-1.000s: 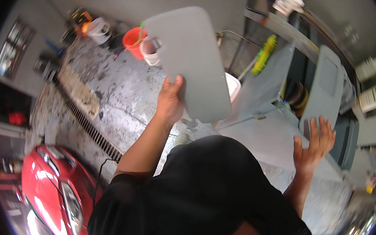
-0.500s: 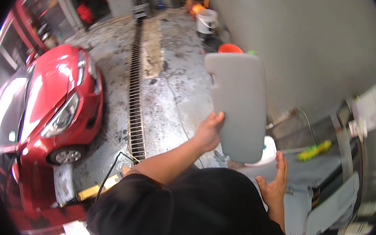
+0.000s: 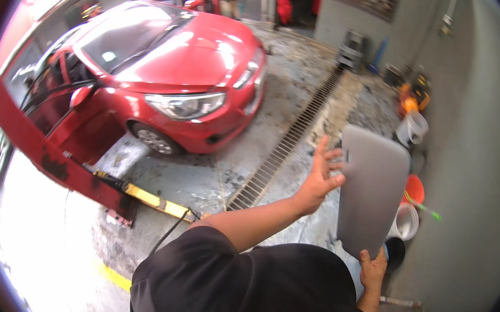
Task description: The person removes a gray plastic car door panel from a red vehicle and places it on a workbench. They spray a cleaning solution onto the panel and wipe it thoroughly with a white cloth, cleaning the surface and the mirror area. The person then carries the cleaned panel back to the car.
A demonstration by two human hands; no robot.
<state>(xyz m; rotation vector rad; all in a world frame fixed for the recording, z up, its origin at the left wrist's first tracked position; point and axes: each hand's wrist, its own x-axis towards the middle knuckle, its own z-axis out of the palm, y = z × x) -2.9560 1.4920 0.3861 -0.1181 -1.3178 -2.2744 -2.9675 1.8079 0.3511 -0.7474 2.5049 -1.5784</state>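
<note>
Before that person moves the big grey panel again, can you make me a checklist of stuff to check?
1. Right hand holding the grey panel at its lower end: ok.
2. Left hand closed on the panel: not ok, its fingers are spread by the upper left edge.
3. Left fingertips touching the panel: cannot tell.
4. Panel apart from the red car: ok, the drain grate shows between them.
5. Panel clear of the orange bucket: cannot tell, they look side by side in this one view.
</note>
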